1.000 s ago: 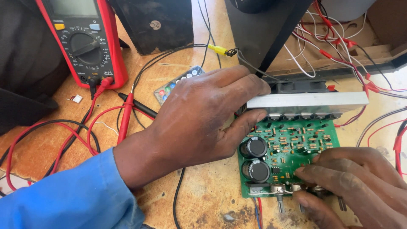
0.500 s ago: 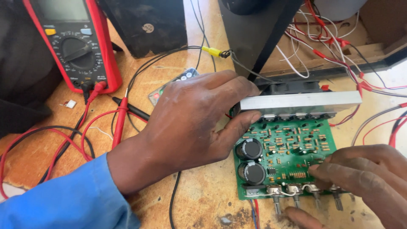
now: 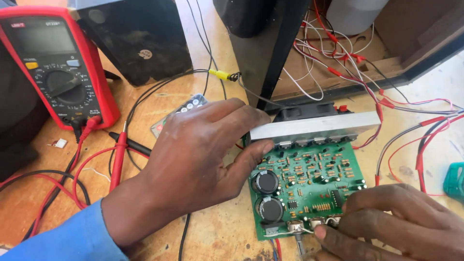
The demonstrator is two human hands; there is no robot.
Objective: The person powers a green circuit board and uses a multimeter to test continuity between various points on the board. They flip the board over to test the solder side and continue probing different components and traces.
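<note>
- Green circuit board (image 3: 309, 186) lies flat on the wooden table (image 3: 212, 227).
- Left hand (image 3: 203, 154) grips the board's left edge, fingers curled onto its aluminium heat sink (image 3: 314, 128).
- Right hand (image 3: 391, 224) pinches the knobs (image 3: 309, 224) at the board's front edge, fingers closed.
- Red multimeter (image 3: 53, 67) rests far left of the board.

Electronics repair workshop. A bare green circuit board (image 3: 309, 186) w/ capacitors lies on a worn, scuffed wooden bench (image 3: 212, 232). Far left of the board: red multimeter (image 3: 55, 65), probe leads trailing toward it. Behind the board: opened speaker cabinet (image 3: 386, 53) spilling loose red & white wires (image 3: 338, 63).
</note>
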